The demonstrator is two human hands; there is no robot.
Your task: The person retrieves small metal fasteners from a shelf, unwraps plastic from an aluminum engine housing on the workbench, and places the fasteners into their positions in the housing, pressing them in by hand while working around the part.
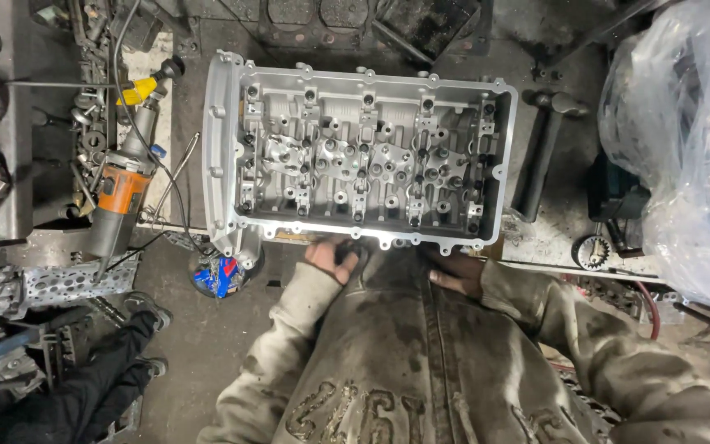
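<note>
Just below the long silver aluminium cylinder head [361, 160], lying crosswise on the worktop [552, 238], both hands touch its near edge: left hand [332, 257] curled, right hand [456, 275] unclear.

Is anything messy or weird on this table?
The silver engine part sits straight and looks whole. The messy bit is the left side: an orange power tool lies tilted on a heap of loose metal bits. Both hands are at the part's near edge.
</note>
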